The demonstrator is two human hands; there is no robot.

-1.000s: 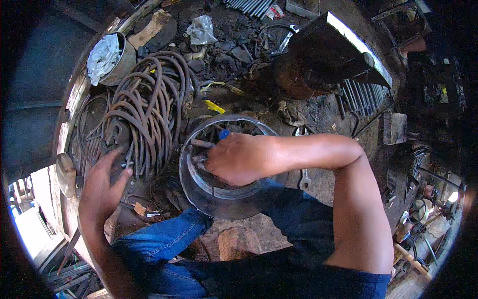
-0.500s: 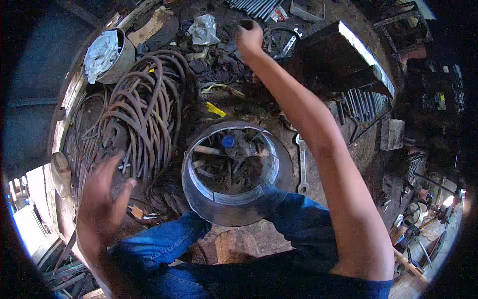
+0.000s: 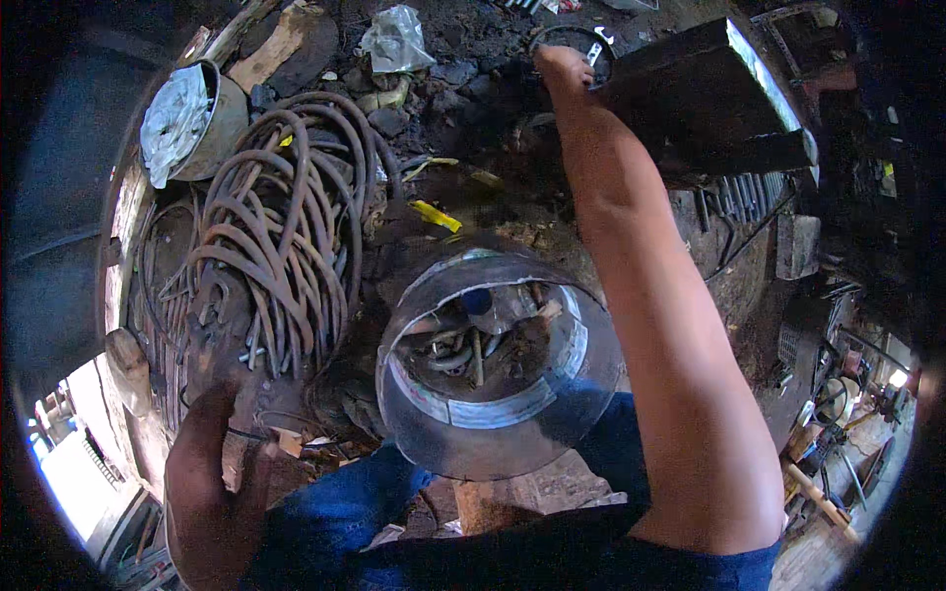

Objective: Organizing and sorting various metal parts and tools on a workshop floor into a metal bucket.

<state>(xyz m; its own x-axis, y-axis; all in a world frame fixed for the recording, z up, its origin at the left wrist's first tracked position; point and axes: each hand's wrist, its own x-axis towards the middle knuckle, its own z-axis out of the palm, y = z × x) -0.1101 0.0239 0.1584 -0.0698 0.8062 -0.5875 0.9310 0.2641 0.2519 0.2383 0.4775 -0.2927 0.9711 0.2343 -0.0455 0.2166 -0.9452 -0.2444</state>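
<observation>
My right hand is stretched to the far side, its fingers curled over the handle of an open-ended wrench; the jaw end shows beyond the fingers. Nearer me, my left hand is held low at the left, blurred and dark, thumb and fingers apart, with nothing in it. Between my knees stands a round metal drum-like ring with a pale inner rim. Inside it lie metal pieces and a blue round cap.
A heap of coiled brown cable lies left of the ring, with a metal pot holding crumpled plastic behind it. A clear plastic bag and a yellow scrap lie on the dirt. A dark metal box stands beside my right hand.
My right hand has moved rightward and closed over the wrench handle. My left hand has dropped back nearer me. The view has shifted a little, and the ring appears lower and further right.
</observation>
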